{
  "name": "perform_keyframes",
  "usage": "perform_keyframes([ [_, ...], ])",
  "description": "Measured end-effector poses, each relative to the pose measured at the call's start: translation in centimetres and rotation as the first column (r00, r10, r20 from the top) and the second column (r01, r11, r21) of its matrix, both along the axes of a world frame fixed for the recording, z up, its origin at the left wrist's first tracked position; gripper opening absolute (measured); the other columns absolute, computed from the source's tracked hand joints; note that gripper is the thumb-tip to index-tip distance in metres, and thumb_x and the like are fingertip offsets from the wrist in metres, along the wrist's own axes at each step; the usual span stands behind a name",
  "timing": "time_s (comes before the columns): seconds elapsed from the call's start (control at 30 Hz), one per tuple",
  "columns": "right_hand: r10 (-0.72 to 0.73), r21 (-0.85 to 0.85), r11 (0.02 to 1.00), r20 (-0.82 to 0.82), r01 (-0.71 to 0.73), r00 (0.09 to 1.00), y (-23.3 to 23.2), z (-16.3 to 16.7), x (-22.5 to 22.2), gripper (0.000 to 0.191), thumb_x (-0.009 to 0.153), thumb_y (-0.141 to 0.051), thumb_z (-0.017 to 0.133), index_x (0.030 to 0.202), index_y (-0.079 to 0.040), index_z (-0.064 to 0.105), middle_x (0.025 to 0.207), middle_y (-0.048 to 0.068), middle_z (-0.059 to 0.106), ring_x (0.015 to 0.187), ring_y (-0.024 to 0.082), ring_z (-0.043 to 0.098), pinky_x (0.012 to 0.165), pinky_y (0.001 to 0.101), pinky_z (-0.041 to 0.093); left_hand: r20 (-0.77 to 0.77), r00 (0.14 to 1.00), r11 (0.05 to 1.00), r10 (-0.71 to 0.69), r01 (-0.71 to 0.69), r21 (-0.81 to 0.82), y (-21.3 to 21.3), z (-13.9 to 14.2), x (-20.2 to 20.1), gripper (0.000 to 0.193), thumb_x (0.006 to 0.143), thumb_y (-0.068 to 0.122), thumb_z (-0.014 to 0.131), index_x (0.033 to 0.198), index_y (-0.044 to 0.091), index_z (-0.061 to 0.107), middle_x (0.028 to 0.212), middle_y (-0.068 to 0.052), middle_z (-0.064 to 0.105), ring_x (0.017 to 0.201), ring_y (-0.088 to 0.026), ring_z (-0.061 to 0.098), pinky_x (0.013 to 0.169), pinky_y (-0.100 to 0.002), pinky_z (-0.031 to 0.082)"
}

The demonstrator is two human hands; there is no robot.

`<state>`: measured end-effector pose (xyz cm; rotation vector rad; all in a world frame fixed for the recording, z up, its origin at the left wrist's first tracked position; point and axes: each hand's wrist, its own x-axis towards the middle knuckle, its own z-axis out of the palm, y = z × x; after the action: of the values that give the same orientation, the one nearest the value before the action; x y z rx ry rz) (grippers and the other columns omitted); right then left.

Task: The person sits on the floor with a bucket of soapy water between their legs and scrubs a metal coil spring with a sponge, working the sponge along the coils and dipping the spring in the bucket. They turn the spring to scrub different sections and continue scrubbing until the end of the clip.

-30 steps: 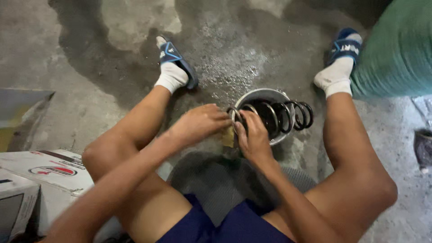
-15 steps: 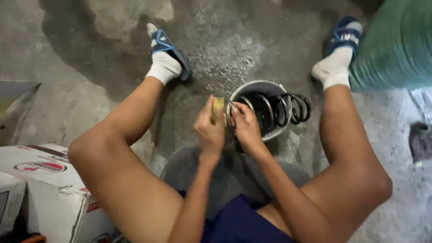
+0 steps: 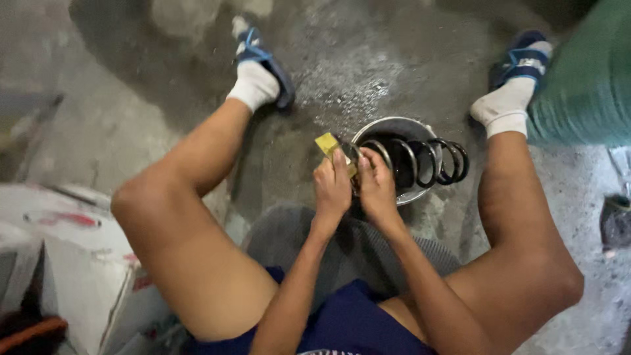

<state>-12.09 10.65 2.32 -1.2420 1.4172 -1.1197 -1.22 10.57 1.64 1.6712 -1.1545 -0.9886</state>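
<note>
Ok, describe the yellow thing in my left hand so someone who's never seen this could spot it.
Between the outstretched legs, a round metal bowl sits on the wet concrete floor. At its left rim, the left hand holds a small yellow sponge. It is the only yellow thing, next to the dark coil spring.

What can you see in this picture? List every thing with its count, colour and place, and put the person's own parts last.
coil spring: one, black, lying across the bowl, near end at the hands
metal bowl: one, silver, on the floor between the legs
yellow pad: one, yellow, at the spring's near end
cardboard boxes: white, lower left; count unclear
green cloth: one, green, upper right
concrete floor: grey, partly wet
sandals: two, blue, over white socks, upper left and upper right
shorts: one, dark blue, bottom centre
left hand: holding the yellow pad
right hand: on the coil spring
</note>
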Motion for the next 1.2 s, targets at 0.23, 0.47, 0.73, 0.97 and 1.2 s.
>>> perform_keyframes([
  [0.23, -0.003, 0.050, 0.999, 0.038, 0.001, 0.999, 0.0, -1.6, 0.4, 0.031, 0.108, -0.025, 0.055, 0.127, -0.002, 0.065, 0.097, 0.002, 0.069, 0.081, 0.007, 0.059, 0.072, 0.0243, 0.051, 0.151, 0.980, 0.956, 0.129, -0.083, -0.281, 4.3, -1.3, -1.3, 0.042, 0.112, 0.030, 0.038, 0.105, -0.005, 0.060, 0.104, -0.029, 0.064, 0.103, -0.050, 0.056, 0.096, -0.056, 0.042],
  [0.47, 0.033, 0.104, 0.993, 0.259, -0.062, 0.965, -0.2, -1.9, -0.1, 0.034, 0.109, -0.025, 0.054, 0.132, -0.002, 0.062, 0.088, -0.004, 0.060, 0.073, 0.003, 0.052, 0.064, 0.0215, 0.044, -0.386, 0.898, 0.966, 0.212, -0.253, -0.057, 5.3, -5.7, -2.0, 0.042, 0.116, 0.032, 0.047, 0.098, -0.006, 0.055, 0.091, -0.013, 0.053, 0.085, -0.023, 0.050, 0.081, -0.039, 0.044],
  [0.73, -0.026, 0.274, 0.957, 0.421, -0.100, 0.906, -0.4, -0.6, -0.1, 0.031, 0.105, -0.024, 0.054, 0.128, -0.004, 0.059, 0.069, -0.005, 0.050, 0.057, 0.004, 0.042, 0.050, 0.0219, 0.034, -0.601, 0.782, 0.966, 0.167, -0.253, -0.060, 3.3, -2.4, 4.2, 0.020, 0.111, 0.019, 0.054, 0.111, 0.001, 0.063, 0.095, -0.005, 0.065, 0.086, -0.013, 0.058, 0.079, -0.028, 0.049],
  [0.97, 0.001, 0.264, 0.957, 0.410, -0.119, 0.912, -0.7, 0.0, -0.2, 0.030, 0.105, -0.023, 0.054, 0.128, -0.003, 0.058, 0.069, -0.003, 0.051, 0.057, 0.005, 0.045, 0.050, 0.0228, 0.037, -0.843, 0.481, 0.931, 0.241, -0.360, 0.061, 2.2, 2.8, 3.8, 0.014, 0.098, 0.014, 0.054, 0.112, 0.009, 0.056, 0.106, -0.007, 0.072, 0.095, -0.014, 0.068, 0.088, -0.032, 0.056],
  [1.2, 0.036, 0.163, 0.983, 0.257, -0.080, 0.966, -0.4, -0.6, -0.1, 0.031, 0.108, -0.024, 0.054, 0.129, -0.003, 0.061, 0.080, -0.003, 0.056, 0.069, 0.005, 0.048, 0.060, 0.0227, 0.042, -0.663, 0.736, 0.967, 0.136, -0.245, -0.073, 3.1, -0.5, 1.0, 0.016, 0.106, 0.013, 0.067, 0.106, 0.001, 0.056, 0.097, -0.006, 0.062, 0.085, -0.011, 0.056, 0.074, -0.030, 0.049],
])
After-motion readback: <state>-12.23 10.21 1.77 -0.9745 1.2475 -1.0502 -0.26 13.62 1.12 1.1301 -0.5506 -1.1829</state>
